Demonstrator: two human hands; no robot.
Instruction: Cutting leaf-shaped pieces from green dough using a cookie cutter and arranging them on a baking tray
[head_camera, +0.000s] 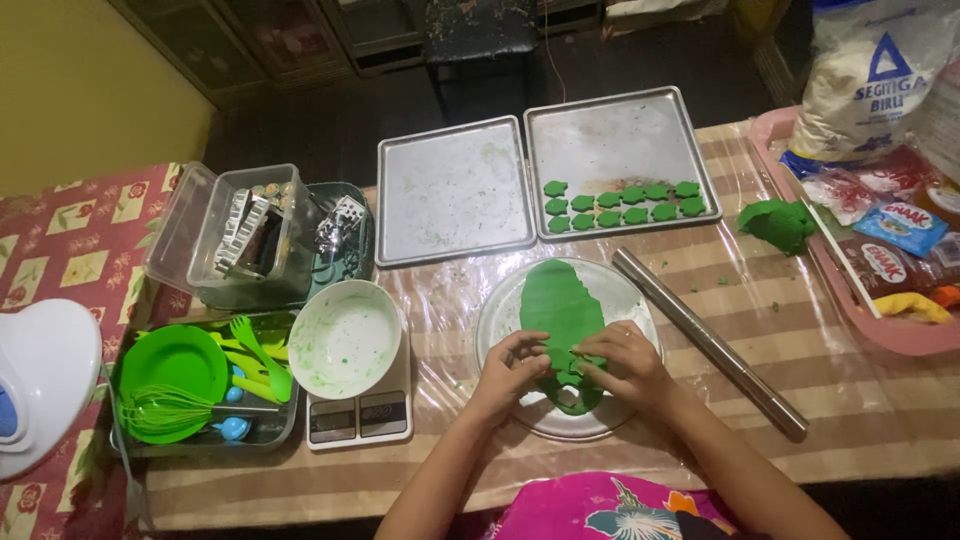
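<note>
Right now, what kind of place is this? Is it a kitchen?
Probably a home table set up for baking. Both hands, left hand and right hand, work flat green dough, beside a rolling pin, a kitchen scale and a baking tray of cut shapes.

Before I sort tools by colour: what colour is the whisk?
Green, the whisk in the tray; head view shows it best.

Near edge: I see my left hand (512, 365) and right hand (625, 362) on the dough (562, 305), which lies on a round board (620, 295).
Right of board: rolling pin (708, 342).
Left of board: bowl (344, 340) on scale (360, 415).
Behind: two trays (455, 190), cut shapes (620, 203) in the right one.
</note>
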